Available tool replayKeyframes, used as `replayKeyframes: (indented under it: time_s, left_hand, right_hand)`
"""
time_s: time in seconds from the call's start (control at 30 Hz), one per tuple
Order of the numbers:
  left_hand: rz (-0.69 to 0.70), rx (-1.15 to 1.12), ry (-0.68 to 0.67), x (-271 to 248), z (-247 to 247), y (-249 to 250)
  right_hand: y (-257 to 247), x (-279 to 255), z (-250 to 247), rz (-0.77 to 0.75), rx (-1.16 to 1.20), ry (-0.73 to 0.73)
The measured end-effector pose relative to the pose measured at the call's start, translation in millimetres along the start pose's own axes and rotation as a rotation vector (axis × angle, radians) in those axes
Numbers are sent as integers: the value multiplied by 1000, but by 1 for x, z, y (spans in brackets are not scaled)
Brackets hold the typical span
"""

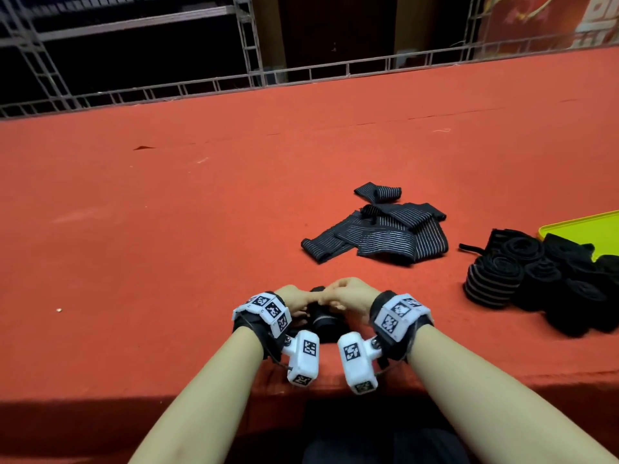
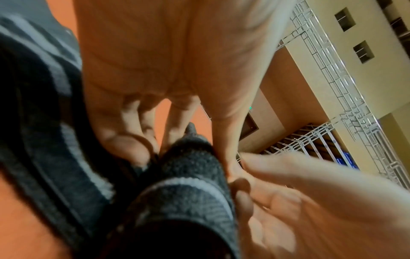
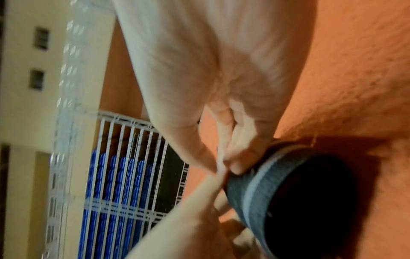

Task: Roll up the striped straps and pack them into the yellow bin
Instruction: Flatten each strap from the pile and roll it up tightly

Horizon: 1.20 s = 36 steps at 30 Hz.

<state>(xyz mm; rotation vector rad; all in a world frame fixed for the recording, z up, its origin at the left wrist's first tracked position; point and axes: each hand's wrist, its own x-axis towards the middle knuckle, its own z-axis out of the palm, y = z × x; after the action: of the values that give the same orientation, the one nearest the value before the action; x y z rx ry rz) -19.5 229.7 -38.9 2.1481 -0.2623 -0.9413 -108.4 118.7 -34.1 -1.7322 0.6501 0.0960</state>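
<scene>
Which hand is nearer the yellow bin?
Right. The right hand is on the bin's side; the left hand is beyond it from the yellow bin.

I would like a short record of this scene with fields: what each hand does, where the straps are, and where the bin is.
left hand: grips the strap being rolled
right hand: fingers pinch the same strap
unrolled straps: loose pile on the red table, beyond the hands
rolled straps: heap to the right, some on the table
yellow bin: far right edge, partly out of view
</scene>
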Motion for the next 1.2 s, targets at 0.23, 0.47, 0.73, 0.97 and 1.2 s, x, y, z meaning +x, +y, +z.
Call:
replayKeyframes:
  time_s: [0.23, 0.47, 0.73, 0.97, 1.2]
  left_hand:
    - [94, -49, 87, 0, -19, -18]
    - [111, 223, 267, -16, -30, -22]
    - [23, 172, 162, -17, -36, -12]
    - [-54, 41, 79, -19, -54, -15]
    - [-4, 44, 159, -17, -63, -26]
  right_hand:
    - [14, 9, 14, 152, -72, 87]
    - [-6, 16, 50, 85, -222, 107]
    - [-9, 12, 39, 19, -152, -14]
    - [-1, 25, 44, 82, -5, -83]
    - [-21, 19, 68, 80, -154, -30]
